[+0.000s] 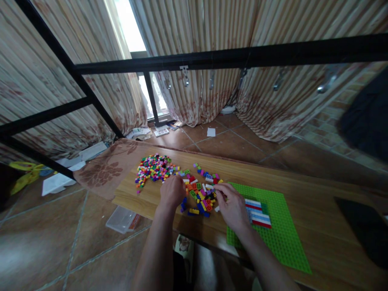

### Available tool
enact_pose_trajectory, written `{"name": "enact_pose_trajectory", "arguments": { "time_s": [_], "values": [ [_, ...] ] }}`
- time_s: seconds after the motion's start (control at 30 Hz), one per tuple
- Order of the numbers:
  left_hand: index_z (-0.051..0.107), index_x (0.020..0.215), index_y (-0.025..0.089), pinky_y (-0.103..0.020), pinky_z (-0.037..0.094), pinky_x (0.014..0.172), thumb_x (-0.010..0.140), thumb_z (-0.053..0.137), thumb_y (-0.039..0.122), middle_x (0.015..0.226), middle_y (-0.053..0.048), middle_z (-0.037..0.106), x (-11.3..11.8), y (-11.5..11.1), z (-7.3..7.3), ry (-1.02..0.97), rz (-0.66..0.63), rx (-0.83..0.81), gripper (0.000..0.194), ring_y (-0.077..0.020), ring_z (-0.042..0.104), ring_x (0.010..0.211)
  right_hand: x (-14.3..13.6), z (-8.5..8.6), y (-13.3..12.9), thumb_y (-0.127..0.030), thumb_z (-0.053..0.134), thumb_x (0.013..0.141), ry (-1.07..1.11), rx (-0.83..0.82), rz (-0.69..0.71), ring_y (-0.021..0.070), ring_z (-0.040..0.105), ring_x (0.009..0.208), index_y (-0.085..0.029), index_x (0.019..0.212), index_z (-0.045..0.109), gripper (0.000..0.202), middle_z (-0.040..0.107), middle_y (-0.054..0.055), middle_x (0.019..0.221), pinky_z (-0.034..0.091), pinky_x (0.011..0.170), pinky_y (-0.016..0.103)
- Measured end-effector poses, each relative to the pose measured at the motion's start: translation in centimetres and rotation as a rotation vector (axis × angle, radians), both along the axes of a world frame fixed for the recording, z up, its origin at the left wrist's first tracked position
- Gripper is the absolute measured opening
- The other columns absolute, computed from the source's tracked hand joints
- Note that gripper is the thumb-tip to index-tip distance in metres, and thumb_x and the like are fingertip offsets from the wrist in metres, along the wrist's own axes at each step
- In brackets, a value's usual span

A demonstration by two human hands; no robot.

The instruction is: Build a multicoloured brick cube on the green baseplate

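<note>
My left hand [173,191] is closed, its back toward me, at the left edge of a loose spread of larger toy building bricks [201,196]. Its fingertips are hidden, so whatever it may hold does not show. My right hand [233,205] reaches over the right side of these bricks, fingers bent and thumb a little apart from the forefinger; no brick shows clearly between them. Just right of that hand, a block of red, white and light blue brick rows [257,213] sits on a green studded baseplate [285,226].
A heap of small mixed bricks [154,167] lies on the left of the wooden table [321,210]. A dark flat object [360,226] is at the right end. On the tiled floor rests a clear plastic box [120,219]. A black metal frame [212,60] stands before the curtains.
</note>
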State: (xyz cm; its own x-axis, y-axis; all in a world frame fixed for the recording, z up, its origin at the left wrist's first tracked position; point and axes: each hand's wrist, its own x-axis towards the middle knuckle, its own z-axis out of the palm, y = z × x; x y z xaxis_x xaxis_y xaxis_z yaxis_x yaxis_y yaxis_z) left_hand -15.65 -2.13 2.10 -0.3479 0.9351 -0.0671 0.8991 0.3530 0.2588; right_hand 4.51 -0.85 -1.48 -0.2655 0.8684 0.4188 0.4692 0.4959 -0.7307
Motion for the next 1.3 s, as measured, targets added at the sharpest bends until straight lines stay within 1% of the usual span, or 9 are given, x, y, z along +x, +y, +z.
{"name": "enact_pose_trajectory", "arguments": {
  "time_s": [0.13, 0.3, 0.4, 0.47, 0.63, 0.83, 0.97, 1.07, 1.3],
  "values": [
    [0.067, 0.096, 0.020, -0.032, 0.046, 0.077, 0.083, 0.047, 0.019, 0.098, -0.011, 0.071, -0.5, 0.1, 0.6, -0.047, 0.040, 0.007, 0.024, -0.0249, 0.065, 0.094, 0.2, 0.1, -0.1, -0.018, 0.048, 0.089, 0.001, 0.015, -0.009, 0.0203, 0.065, 0.092, -0.023, 0.097, 0.068, 0.023, 0.069, 0.007, 0.100, 0.052, 0.082, 0.035],
    [0.069, 0.101, 0.019, -0.028, 0.046, 0.080, 0.077, 0.048, 0.012, 0.101, -0.009, 0.072, -3.9, -0.4, 1.3, -0.124, 0.202, 0.091, 0.032, -0.0221, 0.065, 0.096, 0.4, 0.4, -0.2, -0.018, 0.047, 0.090, 0.007, 0.004, -0.009, 0.0197, 0.065, 0.092, -0.022, 0.096, 0.068, 0.022, 0.068, 0.007, 0.100, 0.052, 0.082, 0.034],
    [0.070, 0.100, 0.017, -0.026, 0.046, 0.076, 0.076, 0.051, 0.013, 0.099, -0.009, 0.073, -5.7, -1.1, 0.9, -0.150, 0.209, 0.057, 0.031, -0.0211, 0.066, 0.092, 0.3, 0.5, -0.3, -0.018, 0.047, 0.090, 0.007, -0.010, 0.001, 0.0199, 0.065, 0.092, -0.021, 0.095, 0.068, 0.021, 0.069, 0.007, 0.100, 0.052, 0.082, 0.034],
    [0.071, 0.097, 0.018, -0.025, 0.046, 0.071, 0.075, 0.056, 0.017, 0.093, -0.007, 0.074, -6.1, -1.3, 0.4, -0.171, 0.181, 0.004, 0.027, -0.0201, 0.066, 0.085, 0.2, 0.4, -0.4, -0.018, 0.047, 0.090, 0.008, -0.015, 0.010, 0.0199, 0.065, 0.091, -0.022, 0.095, 0.068, 0.022, 0.069, 0.006, 0.100, 0.052, 0.081, 0.035],
    [0.069, 0.097, 0.018, -0.024, 0.044, 0.066, 0.074, 0.064, 0.028, 0.089, -0.006, 0.073, -5.3, -0.9, -0.2, -0.194, 0.164, -0.017, 0.026, -0.0190, 0.065, 0.080, -0.1, 0.2, -0.4, -0.017, 0.047, 0.090, 0.012, -0.005, 0.034, 0.0195, 0.066, 0.091, -0.023, 0.096, 0.068, 0.022, 0.069, 0.005, 0.098, 0.052, 0.081, 0.034],
    [0.068, 0.102, 0.020, -0.025, 0.043, 0.067, 0.072, 0.065, 0.023, 0.084, -0.005, 0.072, -4.7, -0.4, -0.5, -0.212, 0.151, -0.020, 0.031, -0.0197, 0.065, 0.083, -0.1, 0.0, -0.3, -0.019, 0.047, 0.090, -0.001, 0.003, 0.047, 0.0196, 0.066, 0.088, -0.022, 0.095, 0.068, 0.021, 0.070, 0.006, 0.096, 0.052, 0.079, 0.034],
    [0.068, 0.105, 0.021, -0.025, 0.045, 0.073, 0.072, 0.063, 0.020, 0.094, -0.006, 0.072, -3.9, -0.2, -0.8, -0.177, 0.085, -0.006, 0.034, -0.0204, 0.065, 0.089, -0.1, -0.3, -0.3, -0.019, 0.048, 0.090, -0.015, 0.004, 0.055, 0.0198, 0.066, 0.088, -0.022, 0.094, 0.067, 0.021, 0.070, 0.006, 0.096, 0.052, 0.078, 0.034],
    [0.067, 0.110, 0.022, -0.029, 0.046, 0.080, 0.074, 0.058, 0.017, 0.105, -0.010, 0.069, -2.9, 0.1, -0.9, -0.096, 0.057, 0.019, 0.037, -0.0232, 0.064, 0.096, -0.1, -0.4, -0.3, -0.019, 0.047, 0.091, -0.012, -0.004, 0.063, 0.0199, 0.066, 0.089, -0.023, 0.096, 0.067, 0.021, 0.070, 0.006, 0.098, 0.052, 0.079, 0.034],
    [0.069, 0.107, 0.021, -0.030, 0.046, 0.087, 0.074, 0.054, 0.010, 0.108, -0.012, 0.065, -0.1, 0.9, -1.1, -0.102, 0.003, 0.016, 0.037, -0.0232, 0.064, 0.100, 0.0, -0.1, -0.2, -0.018, 0.047, 0.091, 0.002, -0.031, 0.064, 0.0193, 0.066, 0.090, -0.022, 0.095, 0.068, 0.022, 0.070, 0.006, 0.097, 0.052, 0.079, 0.033]
  ]
}}
